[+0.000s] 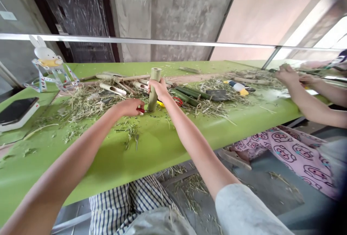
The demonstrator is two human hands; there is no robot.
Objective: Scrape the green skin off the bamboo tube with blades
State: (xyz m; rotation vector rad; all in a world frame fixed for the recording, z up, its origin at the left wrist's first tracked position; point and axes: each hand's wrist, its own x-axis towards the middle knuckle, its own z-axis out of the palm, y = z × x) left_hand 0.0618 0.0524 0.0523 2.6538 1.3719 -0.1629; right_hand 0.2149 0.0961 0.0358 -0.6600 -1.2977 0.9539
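Observation:
Upright on the green table point(151, 141) stands a pale bamboo tube point(153, 101), its open end facing up. My right hand point(159, 89) is wrapped round its upper part. Close to the tube's foot, my left hand point(132, 107) is closed on a small tool with a red handle point(140, 110). The tool's thin tip reaches the tube's lower side; its exact kind is too small to make out. Behind my hands lie green bamboo pieces point(185, 97) and a pale split bamboo piece point(112, 89) among shavings point(84, 99).
A white rabbit figure point(45, 52) on a strap and a dark-screened device point(18, 110) are at the left. A dark flat blade point(217, 95) and a yellow-and-white tool point(238, 87) lie right of centre. A co-worker's hands point(288, 75) are at the far right. A metal rail point(162, 42) runs behind.

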